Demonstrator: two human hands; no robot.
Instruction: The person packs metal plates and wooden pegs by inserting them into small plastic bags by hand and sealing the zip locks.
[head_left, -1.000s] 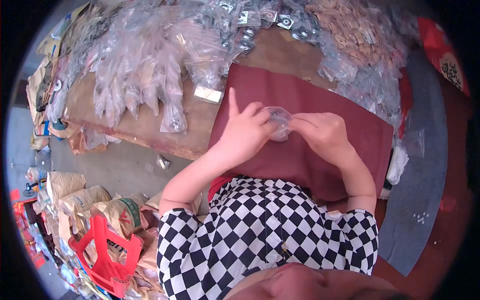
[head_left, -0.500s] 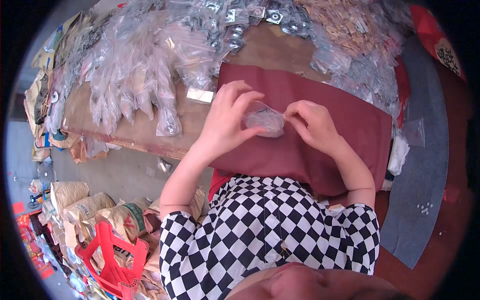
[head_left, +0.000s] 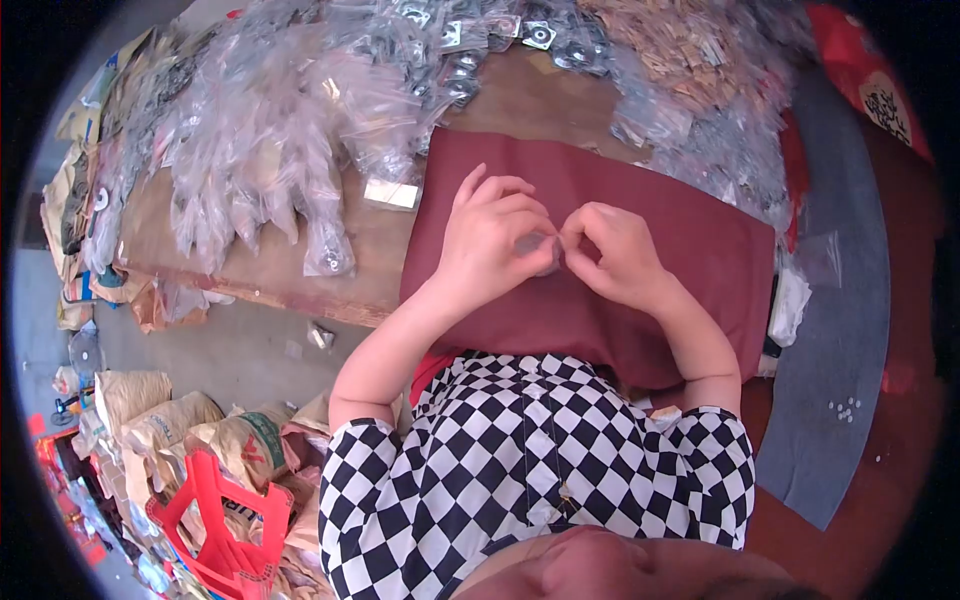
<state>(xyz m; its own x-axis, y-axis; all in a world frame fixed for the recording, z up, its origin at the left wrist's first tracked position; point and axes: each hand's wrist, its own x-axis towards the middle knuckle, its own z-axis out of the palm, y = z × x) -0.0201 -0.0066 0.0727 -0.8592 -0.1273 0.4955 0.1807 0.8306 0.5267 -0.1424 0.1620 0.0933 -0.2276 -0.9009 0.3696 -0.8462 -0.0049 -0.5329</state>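
Observation:
My left hand (head_left: 497, 235) and my right hand (head_left: 617, 256) meet above a dark red cloth (head_left: 620, 335). Between them is a small clear plastic bag (head_left: 545, 262), mostly hidden behind the left fingers. Left thumb and forefinger pinch the bag near its upper edge, while the other left fingers are loosely raised. The right thumb and forefinger are pinched at the same edge, close to the left fingertips. What the bag contains cannot be made out.
Filled clear bags (head_left: 270, 160) are heaped on the brown table (head_left: 230, 265), with bags of metal plates (head_left: 538, 36) behind. A pale rectangular piece (head_left: 391, 193) lies beside the cloth. Paper sacks (head_left: 170, 420) and a red stool (head_left: 220, 530) stand at lower left.
My left hand has turned and moved right, its thumb and forefinger closing at the bag's edge beside the right fingertips. The bag is now more hidden.

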